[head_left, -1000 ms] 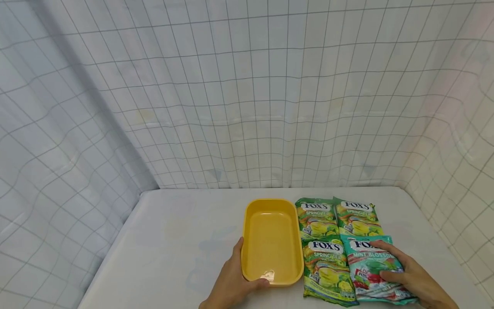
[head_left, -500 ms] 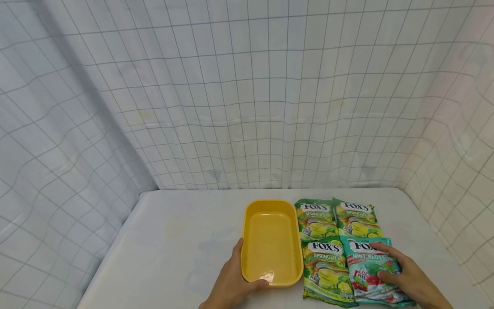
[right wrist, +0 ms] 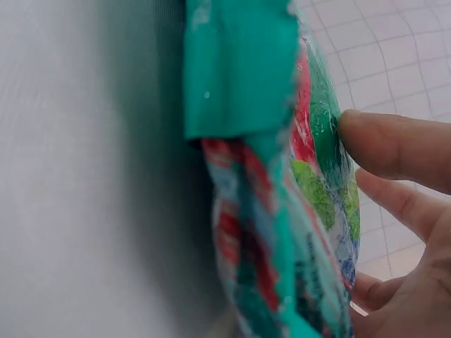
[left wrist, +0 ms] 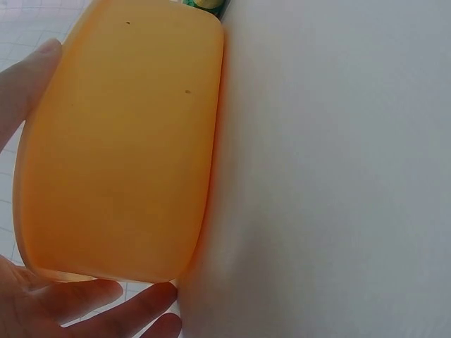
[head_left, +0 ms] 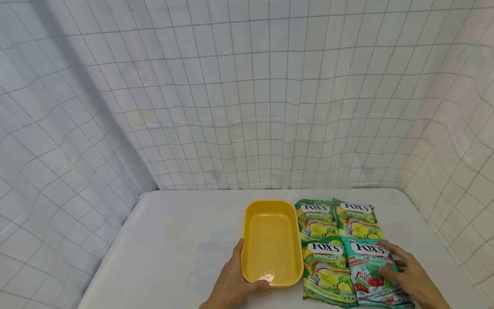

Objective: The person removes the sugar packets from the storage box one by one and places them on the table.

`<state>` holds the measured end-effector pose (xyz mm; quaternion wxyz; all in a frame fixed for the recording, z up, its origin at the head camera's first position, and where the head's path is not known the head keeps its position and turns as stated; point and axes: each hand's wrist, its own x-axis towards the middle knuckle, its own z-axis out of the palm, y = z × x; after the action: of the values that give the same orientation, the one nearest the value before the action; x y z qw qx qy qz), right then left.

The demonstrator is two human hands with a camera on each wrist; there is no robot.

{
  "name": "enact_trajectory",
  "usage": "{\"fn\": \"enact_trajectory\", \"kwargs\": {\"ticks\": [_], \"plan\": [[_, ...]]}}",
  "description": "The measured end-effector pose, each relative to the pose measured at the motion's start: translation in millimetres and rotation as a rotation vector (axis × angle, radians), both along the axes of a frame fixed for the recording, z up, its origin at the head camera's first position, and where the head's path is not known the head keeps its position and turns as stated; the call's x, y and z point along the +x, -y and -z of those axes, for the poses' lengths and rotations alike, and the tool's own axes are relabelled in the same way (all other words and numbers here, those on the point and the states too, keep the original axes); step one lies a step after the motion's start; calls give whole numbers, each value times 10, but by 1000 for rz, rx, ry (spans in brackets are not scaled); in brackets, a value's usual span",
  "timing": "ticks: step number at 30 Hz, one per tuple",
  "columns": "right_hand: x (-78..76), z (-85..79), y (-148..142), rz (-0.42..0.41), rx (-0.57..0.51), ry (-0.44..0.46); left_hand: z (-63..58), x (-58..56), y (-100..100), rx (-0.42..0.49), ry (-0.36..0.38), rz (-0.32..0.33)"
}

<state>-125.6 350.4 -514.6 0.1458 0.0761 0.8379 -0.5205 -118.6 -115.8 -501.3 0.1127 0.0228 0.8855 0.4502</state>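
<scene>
My left hand holds the near left corner of a yellow plastic tray, thumb along its front rim and fingers along its left side. The left wrist view shows the tray's outer wall between thumb and fingers. My right hand rests on the right side of a teal Fox's Mint Blossom candy bag, fingers loosely bent, thumb on its face. In the right wrist view, the thumb tip touches the bag. Left of this bag lies a green Spring Tea candy bag.
Two more green Spring Tea bags, one at back left and one at back right, lie behind the front pair. The tray stands right beside the bags on a white table. Grid-patterned white cloth encloses the back and sides.
My right hand has shifted slightly, its fingers sliding off the teal bag's lettering toward its right edge. That bag has moved a little leftward and straightened. My left hand and the tray stay put.
</scene>
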Motion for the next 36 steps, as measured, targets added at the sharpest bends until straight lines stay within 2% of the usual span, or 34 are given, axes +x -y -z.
{"fn": "enact_trajectory", "kwargs": {"ticks": [9, 17, 27, 32, 36], "plan": [[5, -128, 11, 28, 108, 47, -7, -6, -6, -2, 4, -2], [44, -269, 105, 118, 114, 41, -16, -15, -9, -5, 14, -11], [87, -371, 250, 100, 137, -9, -14, -1, -10, -25, -24, 12], [89, -403, 349, 113, 137, -50, -12, -17, 3, -2, -27, 9], [74, -432, 438, 104, 152, -78, 5, -34, 35, 15, -64, 19]]}}
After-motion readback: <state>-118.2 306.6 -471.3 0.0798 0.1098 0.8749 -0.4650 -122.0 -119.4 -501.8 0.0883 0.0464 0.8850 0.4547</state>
